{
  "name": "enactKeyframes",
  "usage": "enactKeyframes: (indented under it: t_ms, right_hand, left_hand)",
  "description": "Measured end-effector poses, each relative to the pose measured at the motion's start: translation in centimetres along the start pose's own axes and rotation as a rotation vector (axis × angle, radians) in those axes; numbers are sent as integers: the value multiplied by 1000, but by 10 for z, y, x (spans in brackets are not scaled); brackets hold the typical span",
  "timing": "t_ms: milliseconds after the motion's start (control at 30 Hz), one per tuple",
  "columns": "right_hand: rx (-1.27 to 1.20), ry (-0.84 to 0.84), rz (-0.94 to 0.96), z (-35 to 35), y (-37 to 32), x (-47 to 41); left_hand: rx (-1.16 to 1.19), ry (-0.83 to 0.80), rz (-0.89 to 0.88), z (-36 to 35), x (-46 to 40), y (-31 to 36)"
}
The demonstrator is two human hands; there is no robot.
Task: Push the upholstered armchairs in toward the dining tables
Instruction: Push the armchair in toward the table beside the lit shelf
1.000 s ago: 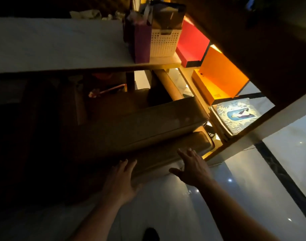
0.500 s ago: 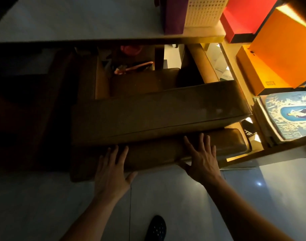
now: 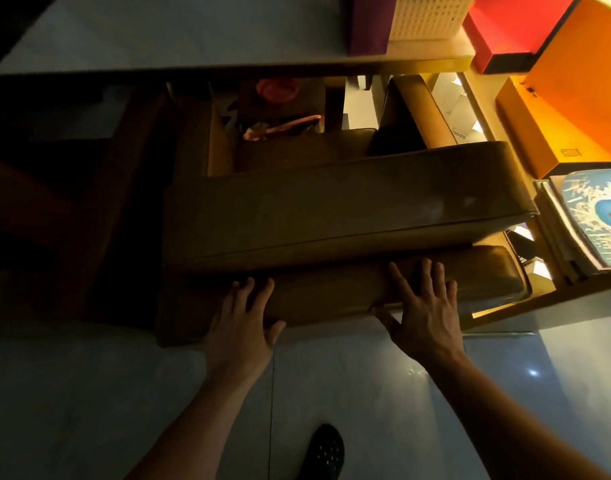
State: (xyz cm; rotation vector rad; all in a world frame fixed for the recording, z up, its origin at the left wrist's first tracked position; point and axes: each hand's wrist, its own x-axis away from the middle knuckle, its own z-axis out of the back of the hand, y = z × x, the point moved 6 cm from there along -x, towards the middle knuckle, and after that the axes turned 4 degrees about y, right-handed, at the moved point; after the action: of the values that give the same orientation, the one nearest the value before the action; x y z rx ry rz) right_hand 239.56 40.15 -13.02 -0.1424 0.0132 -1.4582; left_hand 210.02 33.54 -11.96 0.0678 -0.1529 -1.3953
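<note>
Dim tiled floor (image 3: 89, 393) runs under the table (image 3: 158, 29); the armchair (image 3: 332, 209) sits partly tucked beneath it; left hand (image 3: 240, 336) and right hand (image 3: 422, 311) press its near back with spread fingers, apart, presumably for an even shove.

Both forearms are bare, with no sleeves showing. The left hand (image 3: 240, 336) and right hand (image 3: 422, 318) wear no rings. One black perforated shoe (image 3: 324, 452) shows below.
</note>
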Motion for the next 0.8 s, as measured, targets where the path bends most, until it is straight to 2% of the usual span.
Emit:
enactKeyframes:
  t_ms: [400, 800]
  right_hand:
    - [8, 4, -48, -13, -54, 92]
    - [58, -92, -103, -20, -90, 150]
  left_hand:
    - [9, 14, -34, 1, 61, -64]
    - [46, -15, -46, -2, 101, -103]
